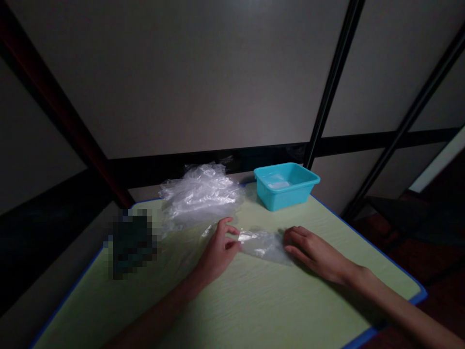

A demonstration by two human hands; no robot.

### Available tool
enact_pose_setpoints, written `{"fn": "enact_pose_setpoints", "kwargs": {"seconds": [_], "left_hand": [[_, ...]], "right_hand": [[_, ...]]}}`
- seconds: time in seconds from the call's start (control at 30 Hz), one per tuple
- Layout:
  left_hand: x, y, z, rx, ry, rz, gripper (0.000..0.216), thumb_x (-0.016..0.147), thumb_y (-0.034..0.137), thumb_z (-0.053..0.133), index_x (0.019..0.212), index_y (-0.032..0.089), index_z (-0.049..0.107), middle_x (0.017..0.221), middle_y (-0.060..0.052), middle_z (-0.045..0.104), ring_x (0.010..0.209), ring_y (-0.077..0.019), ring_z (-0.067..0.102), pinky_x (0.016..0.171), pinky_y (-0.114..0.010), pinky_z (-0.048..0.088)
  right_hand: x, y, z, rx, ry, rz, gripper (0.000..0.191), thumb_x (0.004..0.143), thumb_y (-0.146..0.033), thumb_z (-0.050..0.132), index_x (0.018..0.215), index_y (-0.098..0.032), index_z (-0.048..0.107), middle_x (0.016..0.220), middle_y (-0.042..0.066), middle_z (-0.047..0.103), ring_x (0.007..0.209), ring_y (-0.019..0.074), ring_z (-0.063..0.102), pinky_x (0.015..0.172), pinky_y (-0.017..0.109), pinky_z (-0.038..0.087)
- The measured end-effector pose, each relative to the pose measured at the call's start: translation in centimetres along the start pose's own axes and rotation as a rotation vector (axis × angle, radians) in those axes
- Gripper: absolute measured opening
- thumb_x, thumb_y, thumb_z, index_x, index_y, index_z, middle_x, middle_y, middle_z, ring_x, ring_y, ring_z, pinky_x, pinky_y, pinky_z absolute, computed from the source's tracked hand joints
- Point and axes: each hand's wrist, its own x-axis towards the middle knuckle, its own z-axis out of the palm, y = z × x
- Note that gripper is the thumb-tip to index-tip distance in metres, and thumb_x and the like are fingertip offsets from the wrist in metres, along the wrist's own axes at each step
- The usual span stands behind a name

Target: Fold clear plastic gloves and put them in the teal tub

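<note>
Where our left hand (220,247) reaches one end of a clear plastic piece (263,247), its thumb and forefinger curve toward each other with a small gap showing, and we cannot tell whether they pinch the film. Our right hand (307,249) lies over the other end, back upward, fingers loosely bent together; the fingertips are hard to see, so we cannot say whether they have hold of it. Between the two hands the piece lies low over the table (254,310), longer than it is wide, see-through with a milky cast, wrinkled, its white glints brightest beside the left fingers. Its right end runs out of sight at the right hand, and whether it is a bag or a loose sheet we cannot make out. Just behind the left hand more film shows faintly, perhaps part of the crumpled heap of clear plastic (201,194) beyond, whose layers overlap too closely to count. Beyond the right hand stands a turquoise tub (285,198) with something pale inside that we cannot identify. Well to the left of the left hand, pixelation masks a dark object (132,245). Farthest beyond both hands rise grey panels (218,82), while past our right forearm the floor sinks into shadow.
</note>
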Motion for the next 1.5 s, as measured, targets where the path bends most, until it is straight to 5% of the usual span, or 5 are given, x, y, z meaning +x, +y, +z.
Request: {"fn": "enact_pose_setpoints", "kwargs": {"seconds": [0.27,0.5,0.73,0.97,1.5], "left_hand": [[-2.3,1.6,0.1,0.526,-0.009,0.390,0.034,0.074,0.005,0.043,0.104,0.020,0.048,0.113,-0.007,0.050,0.108,-0.0197,0.046,0.091,-0.037,0.039],[-4.9,2.6,2.0,0.780,-0.200,0.375,0.031,0.070,0.017,0.058,0.101,0.020,0.054,0.113,-0.006,0.052,0.104,-0.0248,0.047,0.089,-0.042,0.040],[-4.8,2.1,1.9,0.756,-0.248,0.406,0.031,0.069,0.015,0.058,0.099,0.020,0.054,0.113,-0.006,0.052,0.106,-0.0238,0.045,0.092,-0.040,0.038],[-5.0,2.4,1.4,0.597,-0.299,0.361,0.037,0.066,0.007,0.050,0.100,0.021,0.053,0.097,-0.004,0.059,0.093,-0.0205,0.052,0.085,-0.036,0.042],[-0.9,0.1,2.6,0.110,0.027,-0.059,0.054,0.067,0.008,0.054,0.116,0.015,0.032,0.055,0.008,0.052,0.054,-0.0118,0.053,0.055,-0.022,0.042]], "right_hand": [[-3.0,-3.8,-1.3,0.017,-0.163,-0.047,0.015,0.089,-0.022,0.040,0.087,-0.017,0.053,0.082,0.004,0.056,0.071,0.0143,0.053,0.063,0.026,0.044],[-1.8,-2.3,-0.2,-0.525,-0.043,-0.454,0.022,0.090,-0.017,0.037,0.081,-0.017,0.058,0.084,0.006,0.059,0.077,0.0185,0.051,0.063,0.032,0.041],[-1.4,-2.1,0.7,-0.442,-0.026,-0.566,0.020,0.088,-0.014,0.039,0.082,-0.014,0.057,0.104,0.010,0.059,0.103,0.0202,0.049,0.081,0.033,0.042],[-0.9,-2.2,0.0,-0.059,-0.159,-0.250,0.015,0.083,-0.012,0.033,0.089,-0.016,0.047,0.082,0.007,0.059,0.070,0.0158,0.055,0.063,0.029,0.044],[5.9,0.0,2.4,0.392,0.095,0.207,0.011,0.085,-0.023,0.033,0.079,-0.018,0.041,0.048,-0.006,0.041,0.043,0.0111,0.041,0.043,0.022,0.031]]}}
